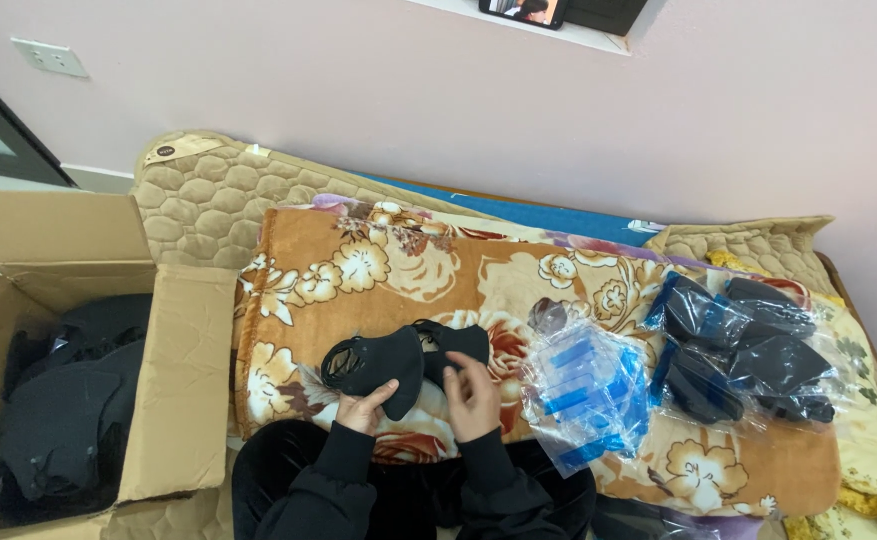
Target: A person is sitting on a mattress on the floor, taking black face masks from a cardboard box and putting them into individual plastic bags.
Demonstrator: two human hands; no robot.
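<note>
— Black face mask (pixel 383 362) is in both hands, over the floral blanket (pixel 398 265), just above the person's lap. Do you see how the hands hold it?

— Yes. The left hand (pixel 365 410) has its fingers closed on the lower edge of the mask. The right hand (pixel 474 398) has its fingers curled on the ear loop side, so both grip the same mask.

— How much looks done?

— I judge the work is somewhere in the middle. To the right of the blanket's centre lies a stack of empty clear bags with blue strips (pixel 586 395), and further right a pile of bagged masks (pixel 743 350). To the left of the blanket, the cardboard box (pixel 183 385) is open and many loose black masks (pixel 63 410) are inside.

— Is there room to move?

— Some bare blanket lies beyond the hands, toward the wall. The box flap touches the blanket's left edge, and the bags lie near the right hand.
</note>
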